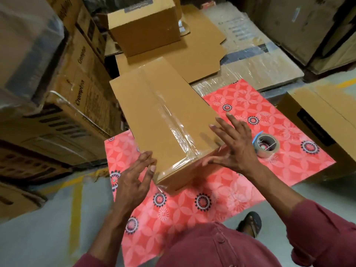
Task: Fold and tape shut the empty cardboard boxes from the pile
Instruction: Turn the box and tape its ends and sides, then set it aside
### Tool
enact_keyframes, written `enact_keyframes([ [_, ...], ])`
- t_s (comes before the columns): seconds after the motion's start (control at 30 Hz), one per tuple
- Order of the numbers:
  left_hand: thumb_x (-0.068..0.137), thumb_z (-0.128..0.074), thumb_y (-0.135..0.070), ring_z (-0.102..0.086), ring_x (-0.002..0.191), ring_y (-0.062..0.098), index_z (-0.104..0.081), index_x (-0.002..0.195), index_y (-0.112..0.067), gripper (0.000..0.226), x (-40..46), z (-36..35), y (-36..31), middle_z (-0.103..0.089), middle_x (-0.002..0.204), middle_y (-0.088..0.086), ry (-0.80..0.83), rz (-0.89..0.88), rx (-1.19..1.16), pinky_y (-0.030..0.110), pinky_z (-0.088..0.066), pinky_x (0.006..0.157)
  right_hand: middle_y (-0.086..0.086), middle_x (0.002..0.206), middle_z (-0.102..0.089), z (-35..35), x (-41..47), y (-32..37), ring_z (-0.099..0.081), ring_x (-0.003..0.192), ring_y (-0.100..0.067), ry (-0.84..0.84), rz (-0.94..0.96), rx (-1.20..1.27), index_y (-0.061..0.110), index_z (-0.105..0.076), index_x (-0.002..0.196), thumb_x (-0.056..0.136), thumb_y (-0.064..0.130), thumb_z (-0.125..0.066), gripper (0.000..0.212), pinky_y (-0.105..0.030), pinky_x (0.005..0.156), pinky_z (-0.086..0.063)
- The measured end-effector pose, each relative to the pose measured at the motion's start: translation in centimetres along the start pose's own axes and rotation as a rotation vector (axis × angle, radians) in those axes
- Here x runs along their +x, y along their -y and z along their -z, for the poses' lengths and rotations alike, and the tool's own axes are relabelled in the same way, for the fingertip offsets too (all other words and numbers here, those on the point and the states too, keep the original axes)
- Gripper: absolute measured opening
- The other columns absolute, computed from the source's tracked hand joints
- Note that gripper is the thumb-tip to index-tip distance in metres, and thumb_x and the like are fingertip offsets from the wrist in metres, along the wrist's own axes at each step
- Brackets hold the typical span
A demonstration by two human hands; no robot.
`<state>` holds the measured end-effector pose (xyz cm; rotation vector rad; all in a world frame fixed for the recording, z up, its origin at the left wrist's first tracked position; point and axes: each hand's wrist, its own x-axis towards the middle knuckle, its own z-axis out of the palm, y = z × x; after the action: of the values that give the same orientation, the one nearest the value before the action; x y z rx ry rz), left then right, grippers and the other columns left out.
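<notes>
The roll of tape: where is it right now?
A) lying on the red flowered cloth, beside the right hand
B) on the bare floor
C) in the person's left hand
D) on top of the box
A: the roll of tape lies on the red flowered cloth, just past the right hand, and neither that hand nor the left hand holds it.

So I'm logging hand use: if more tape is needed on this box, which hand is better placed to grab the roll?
Probably the right hand: the tape roll lies on the red cloth just beside it, while the left hand is across the box.
</notes>
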<state>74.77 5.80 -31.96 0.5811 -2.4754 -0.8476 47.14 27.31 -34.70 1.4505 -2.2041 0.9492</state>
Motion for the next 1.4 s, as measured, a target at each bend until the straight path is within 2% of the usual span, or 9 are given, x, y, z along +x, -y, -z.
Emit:
enact_keyframes([
  [0.13, 0.103, -0.056, -0.040, -0.044, 0.148, 0.012, -0.070, 0.132, -0.020, 0.038, -0.3, 0.1, 0.3, -0.057, 0.151, -0.006, 0.052, 0.026, -0.110, 0.026, -0.036, 0.121, -0.009, 0.156, -0.049, -1.3, 0.6, 4.0, -0.033, 0.153, -0.033, 0.043, 0.100, -0.074, 0.018, -0.060, 0.144, 0.079, 0.086, -0.060, 0.093, -0.066, 0.117, -0.026],
  [0.23, 0.102, -0.058, -0.041, -0.041, 0.150, 0.012, -0.067, 0.136, -0.020, 0.042, -0.5, 0.4, 0.7, -0.054, 0.154, -0.006, 0.082, 0.023, -0.149, 0.029, -0.035, 0.122, -0.007, 0.156, -0.050, -3.4, -0.6, 5.4, -0.033, 0.153, -0.030, 0.114, 0.160, -0.163, 0.022, -0.059, 0.144, 0.096, 0.076, -0.045, 0.074, -0.063, 0.116, -0.031],
  [0.3, 0.101, -0.060, -0.036, -0.039, 0.151, 0.014, -0.066, 0.139, -0.017, 0.043, -0.8, 0.7, 1.0, -0.052, 0.156, -0.003, 0.108, -0.008, -0.167, 0.030, -0.033, 0.124, -0.004, 0.156, -0.051, -4.1, -1.8, 5.1, -0.035, 0.152, -0.027, 0.126, 0.200, -0.199, 0.023, -0.062, 0.142, 0.096, 0.071, -0.052, 0.068, -0.060, 0.114, -0.035],
  [0.4, 0.092, -0.059, -0.018, -0.035, 0.154, 0.020, -0.061, 0.143, -0.011, 0.052, -0.9, 1.1, 1.5, -0.047, 0.160, 0.002, 0.165, -0.049, -0.191, 0.033, -0.028, 0.126, -0.003, 0.159, -0.046, -3.8, -2.3, 4.5, -0.031, 0.154, -0.026, 0.186, 0.243, -0.236, 0.024, -0.057, 0.148, 0.084, 0.071, -0.071, 0.080, -0.061, 0.114, -0.034],
  [0.53, 0.074, -0.053, -0.021, -0.032, 0.155, 0.024, -0.058, 0.147, -0.010, 0.074, -0.7, 1.4, 2.2, -0.043, 0.163, 0.005, 0.207, -0.077, -0.155, 0.035, -0.028, 0.127, -0.006, 0.149, -0.058, -3.2, -0.9, 7.2, -0.037, 0.151, -0.029, 0.140, 0.202, -0.156, 0.019, -0.068, 0.134, 0.083, 0.080, -0.063, 0.080, -0.064, 0.113, -0.033],
  [0.67, 0.067, -0.059, -0.002, -0.030, 0.156, 0.021, -0.055, 0.150, -0.014, 0.083, -1.0, 1.3, 2.4, -0.040, 0.165, 0.000, 0.228, -0.067, -0.127, 0.036, -0.029, 0.126, -0.003, 0.149, -0.058, -4.7, -0.6, 10.3, -0.040, 0.150, -0.025, 0.165, 0.231, -0.122, 0.022, -0.069, 0.132, 0.092, 0.076, -0.054, 0.069, -0.061, 0.114, -0.034],
  [0.9, 0.068, -0.081, -0.008, -0.020, 0.157, 0.004, -0.049, 0.155, -0.025, 0.094, 0.0, 2.4, 3.1, -0.029, 0.169, -0.008, 0.381, -0.034, -0.074, 0.021, -0.024, 0.124, -0.003, 0.160, -0.045, -4.5, -1.1, 9.2, -0.042, 0.149, -0.024, 0.232, 0.351, -0.116, 0.021, -0.063, 0.141, 0.094, 0.053, -0.062, 0.056, -0.056, 0.107, -0.041],
  [1.13, 0.066, -0.097, -0.033, -0.020, 0.154, -0.004, -0.053, 0.153, -0.029, 0.097, 0.1, 2.4, 3.2, -0.031, 0.167, -0.012, 0.302, -0.084, -0.005, 0.012, -0.025, 0.119, 0.002, 0.154, -0.053, -4.2, -0.8, 10.7, -0.046, 0.145, -0.016, 0.221, 0.220, -0.042, 0.024, -0.070, 0.132, 0.091, 0.065, -0.062, 0.058, -0.054, 0.108, -0.040],
  [1.4, 0.069, -0.093, -0.043, -0.028, 0.153, 0.002, -0.059, 0.148, -0.028, 0.088, -0.5, 0.8, 3.1, -0.040, 0.164, -0.008, 0.160, -0.069, -0.029, 0.035, -0.042, 0.119, 0.005, 0.152, -0.055, -4.2, -0.8, 11.2, -0.047, 0.144, -0.014, 0.209, 0.168, 0.002, 0.025, -0.072, 0.129, 0.091, 0.059, -0.066, 0.052, -0.054, 0.108, -0.039],
])
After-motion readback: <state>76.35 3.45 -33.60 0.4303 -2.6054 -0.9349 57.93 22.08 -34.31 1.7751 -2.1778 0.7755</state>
